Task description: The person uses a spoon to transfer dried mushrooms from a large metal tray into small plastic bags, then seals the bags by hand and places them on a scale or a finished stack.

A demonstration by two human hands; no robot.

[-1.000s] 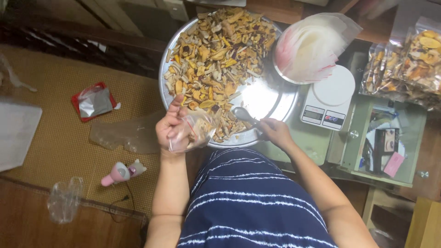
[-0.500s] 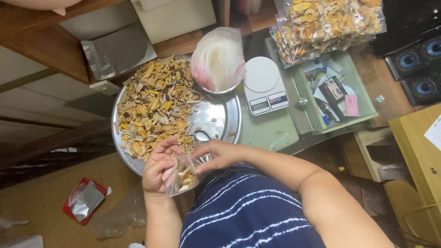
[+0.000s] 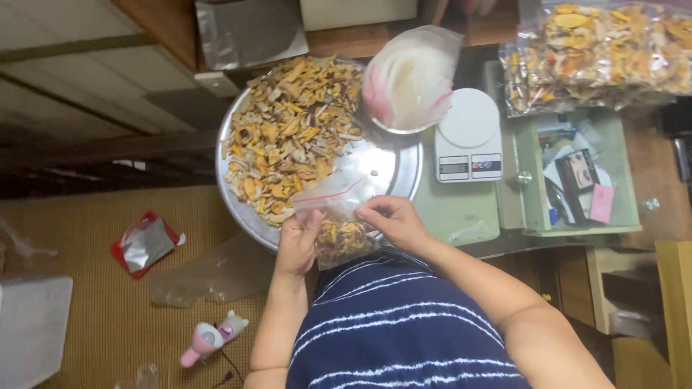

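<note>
Fingers of both hands pinch the top edge of a small clear zip bag: the left hand grips its left side, the right hand closes on its right side near the red seal strip. Thin, crinkled and glossy, the bag is partly filled with dried fruit pieces in yellow, orange and dark red, and it hangs over the near rim of a round metal tray. Heaped on that shiny tray is a rough pile of dried fruit chips. Just beyond, a stack of empty plastic bags stands in a bowl, beside a white kitchen scale with a round platform. Filled bags lie at upper right. On the woven mat at left lie a red foil pouch and a pink handheld fan.
</note>
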